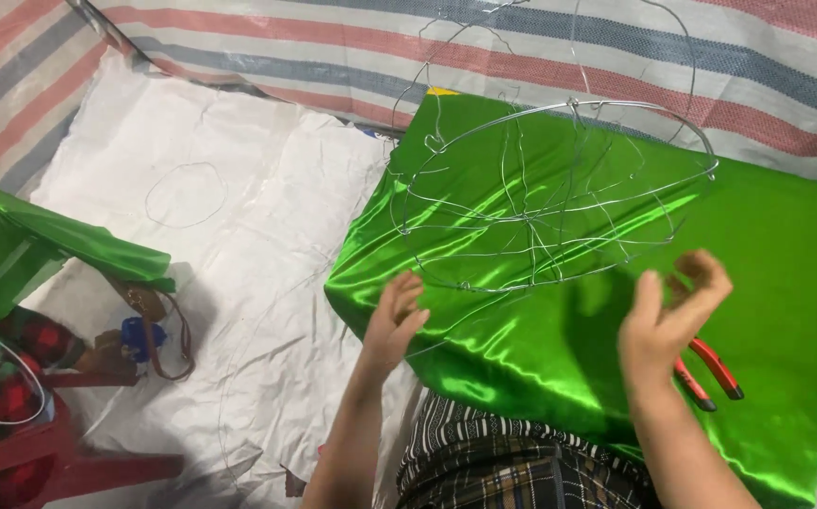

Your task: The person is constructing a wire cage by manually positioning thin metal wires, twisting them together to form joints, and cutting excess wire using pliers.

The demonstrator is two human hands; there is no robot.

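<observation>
Floor covered by a white tarp (pixel 239 245), crumpled and creased, with a striped tarp (pixel 540 47) in red, blue and pale bands along the top and far left. At the far left, green cloth (pixel 41 250) draped over something, a red stool (pixel 50 452) below it, a brown strap (pixel 158 325) and a small blue thing (pixel 137 337) just beside. Farther up on the white sheet, a thin wire loop (pixel 187 193) lying flat, with bare tarp all round it.

Centre to right: a broad sheet of shiny green satin (pixel 767 245), its near left edge folded down over the lap. On top, a wire frame (pixel 550 198) of rings and crossing spokes, standing tilted, upper ring reaching over the striped tarp.

Left hand (pixel 392 320) at the satin's left edge, forearm rising from below, fingers loosely curled together, tips touching the cloth just under the frame's lowest ring. Right hand (pixel 668 316) raised above the satin, palm turned inward, fingers bent and slightly spread, holding nothing clearly visible; whether a fine wire sits between them, cannot tell. Red-handled pliers (pixel 710 372) lying on the satin just behind that wrist. Plaid trousers (pixel 512 471) at the bottom edge.
</observation>
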